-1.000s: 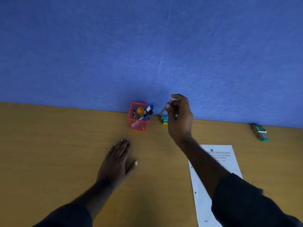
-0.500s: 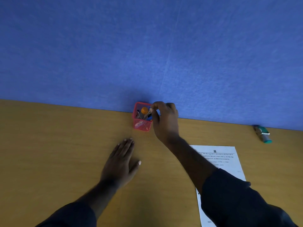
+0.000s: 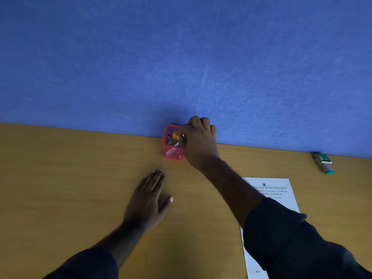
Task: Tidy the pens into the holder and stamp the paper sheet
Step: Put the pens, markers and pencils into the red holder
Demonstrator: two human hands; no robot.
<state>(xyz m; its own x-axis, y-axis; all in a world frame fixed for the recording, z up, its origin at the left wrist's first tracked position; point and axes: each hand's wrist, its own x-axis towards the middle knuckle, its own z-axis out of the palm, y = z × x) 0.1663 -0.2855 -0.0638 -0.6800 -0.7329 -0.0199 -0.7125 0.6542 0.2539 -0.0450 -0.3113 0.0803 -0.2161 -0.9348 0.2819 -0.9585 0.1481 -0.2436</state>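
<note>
My right hand (image 3: 198, 140), fingers curled at the rim of the red mesh holder (image 3: 172, 144), pinches a thin, light, stiff pen there, which I judge best held mid-barrel; my left hand (image 3: 148, 200) lies flat, unclenched.

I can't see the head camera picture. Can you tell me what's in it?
The right hand reaches to the red mesh pen holder by the blue wall, its fingers at the pens inside. The left hand rests flat on the wooden desk. A printed paper sheet and a green stamp lie to the right.
</note>
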